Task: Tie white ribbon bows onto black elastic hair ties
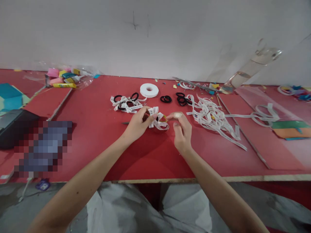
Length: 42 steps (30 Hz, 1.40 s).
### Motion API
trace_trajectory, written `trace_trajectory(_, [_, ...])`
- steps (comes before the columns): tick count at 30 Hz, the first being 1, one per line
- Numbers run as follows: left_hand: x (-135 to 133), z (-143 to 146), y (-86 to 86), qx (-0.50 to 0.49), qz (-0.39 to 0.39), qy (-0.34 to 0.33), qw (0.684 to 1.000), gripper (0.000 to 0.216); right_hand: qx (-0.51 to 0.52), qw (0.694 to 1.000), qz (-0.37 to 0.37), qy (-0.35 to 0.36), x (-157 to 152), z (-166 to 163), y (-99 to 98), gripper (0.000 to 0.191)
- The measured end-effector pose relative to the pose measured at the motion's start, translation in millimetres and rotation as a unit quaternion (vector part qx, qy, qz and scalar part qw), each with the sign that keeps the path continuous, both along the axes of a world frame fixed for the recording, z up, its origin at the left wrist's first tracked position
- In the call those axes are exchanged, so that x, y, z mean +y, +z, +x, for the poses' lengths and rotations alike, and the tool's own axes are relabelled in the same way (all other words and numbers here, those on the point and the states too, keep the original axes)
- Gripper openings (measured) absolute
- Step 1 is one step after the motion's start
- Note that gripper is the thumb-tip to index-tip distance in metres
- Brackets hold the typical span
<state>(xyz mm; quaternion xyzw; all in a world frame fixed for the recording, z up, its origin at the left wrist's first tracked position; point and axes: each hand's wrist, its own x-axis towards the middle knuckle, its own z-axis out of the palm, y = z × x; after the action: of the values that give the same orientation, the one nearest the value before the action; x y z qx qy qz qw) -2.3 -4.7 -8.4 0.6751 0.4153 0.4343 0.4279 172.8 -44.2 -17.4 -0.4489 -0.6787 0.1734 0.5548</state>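
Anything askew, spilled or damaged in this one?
No spill or damage stands out. The clear container at right leans sharply, perhaps from lens distortion. The white ribbon pile right of the right hand lies tangled, one strand trailing rightward. Blocky pixels obscure an item at left.

Over on the left, a clear plastic bag (87, 81) of bright bits (53, 72), a black case (19, 129) sitting nearer; across right, a clear bottle (247, 71) by the pale wall (97, 35), green and orange sheets (291, 132) nearer!

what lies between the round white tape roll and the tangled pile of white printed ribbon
Two small clusters of black ring-shaped bands lie between them in the head view.
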Motion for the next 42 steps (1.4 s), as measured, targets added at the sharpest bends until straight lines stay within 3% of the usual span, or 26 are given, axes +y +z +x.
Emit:
trace_trajectory(3, [-3,7,-4.0,-0.039,-0.004,0.003,0.999,0.020,-0.002,0.999,-0.032,-0.040,-1,-8,-4.7,0.016])
trace_trajectory(6, [-8,14,-7.4,-0.053,-0.015,0.015,0.998,0.020,-0.035,0.996,-0.070,-0.032,-2,-17,-10.2,0.026])
trace_trajectory(10, [-16,20,-8.9,-0.083,-0.041,0.000,0.996,0.025,-0.072,0.995,-0.062,-0.030,-4,-20,-12.7,0.033])
trace_trajectory(18, [-16,11,-1.6,0.005,0.014,0.105,0.994,0.031,-0.119,0.992,-0.036,0.036,-5,-21,-11.5,0.011])
trace_trajectory(28, [-13,11,-8.5,0.089,0.019,0.116,0.989,0.031,-0.173,0.983,0.024,0.050,0,-22,-15.7,0.004])
trace_trajectory(32, [-11,9,-8.4,0.085,0.040,0.119,0.988,0.031,-0.142,0.989,-0.014,0.042,-1,-24,-15.8,0.010])
trace_trajectory(37, [-9,7,-8.1,0.076,0.070,0.131,0.986,0.026,-0.029,0.994,-0.093,0.045,-4,-23,-16.6,0.021])
trace_trajectory(42, [-8,4,-7.8,0.067,0.059,0.144,0.986,0.022,0.001,0.998,-0.032,-0.051,0,-27,-3.9,0.022])
